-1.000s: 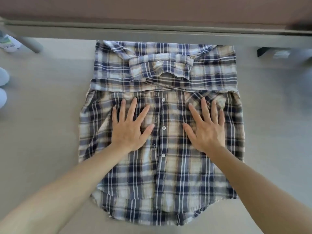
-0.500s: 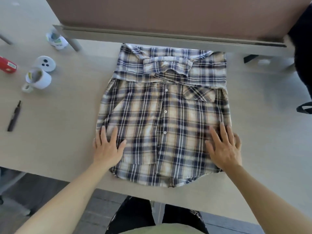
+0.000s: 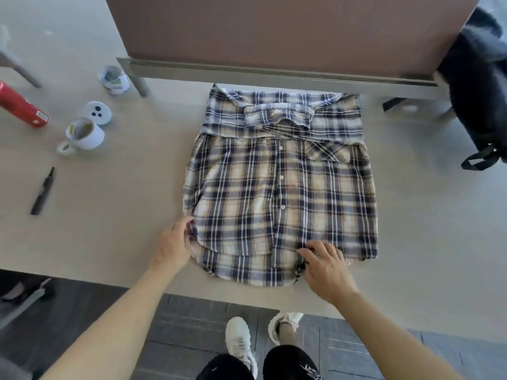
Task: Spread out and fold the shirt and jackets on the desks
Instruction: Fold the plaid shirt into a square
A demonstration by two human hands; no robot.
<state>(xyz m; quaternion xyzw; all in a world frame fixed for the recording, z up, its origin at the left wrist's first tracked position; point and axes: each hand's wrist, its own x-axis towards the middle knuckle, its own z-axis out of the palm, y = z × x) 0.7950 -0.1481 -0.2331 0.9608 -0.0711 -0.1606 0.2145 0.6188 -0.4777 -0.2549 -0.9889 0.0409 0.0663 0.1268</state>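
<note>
A blue, beige and white plaid shirt (image 3: 279,185) lies button side up on the desk (image 3: 123,201), its sleeves folded across the chest under the collar. My left hand (image 3: 172,244) pinches the shirt's lower left hem corner. My right hand (image 3: 325,266) curls its fingers on the bottom hem right of the button placket, bunching the cloth there. A black jacket or bag (image 3: 477,86) lies at the desk's far right edge.
On the desk's left stand a white mug (image 3: 83,135), a white lid (image 3: 96,112), a red can (image 3: 20,105), a small paper cup (image 3: 113,79) and a black pen (image 3: 44,190). A brown divider panel (image 3: 288,31) closes the back. The desk's near edge runs just below the hem.
Both hands slid from the shirt's chest down to its bottom hem and went from flat pressing to gripping the cloth. The view pulled back, showing the floor and my feet.
</note>
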